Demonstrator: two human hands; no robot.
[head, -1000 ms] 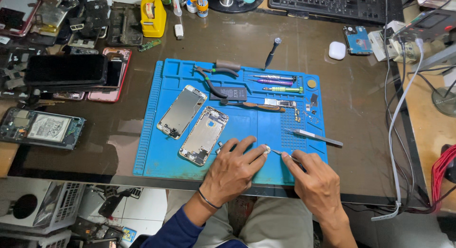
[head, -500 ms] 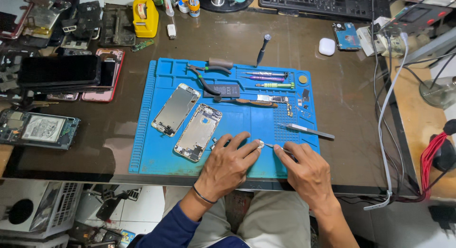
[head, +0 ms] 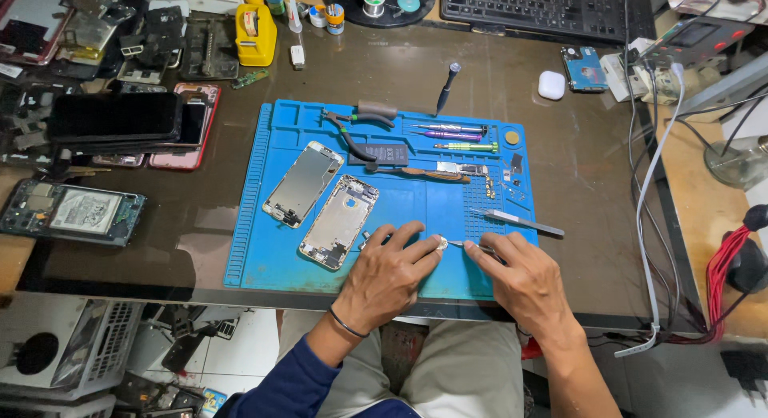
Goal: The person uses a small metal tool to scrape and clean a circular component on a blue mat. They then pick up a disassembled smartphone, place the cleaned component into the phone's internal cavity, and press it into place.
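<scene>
Head view, looking down: we rest both hands on the near edge of the blue silicone work mat (head: 264, 250) that covers the dark glossy surface (head: 592, 194). Our left hand (head: 384, 274) lies flat with its fingers (head: 416, 254) stretched out and close together, the tips pressing on a small round silvery metal part (head: 441, 243). Our right hand (head: 524, 278) has its fingers curled, pinching a pair of thin metal tweezers (head: 468, 244) whose tip reaches left to the part. So the part sits on the mat between the two hands, touching the left fingertips and just at the tweezer tip.

To do this well, we judge that the left fingers should pin the part firmly while the tweezers work with light, steady pressure, wrists braced on the mat so nothing skids off.

Just to the left of the left hand lies a silver phone housing (head: 340, 220), with a second silver phone frame (head: 304, 182) beyond it. A spare pair of grey tweezers (head: 520, 221) lies farther off to the right.
</scene>
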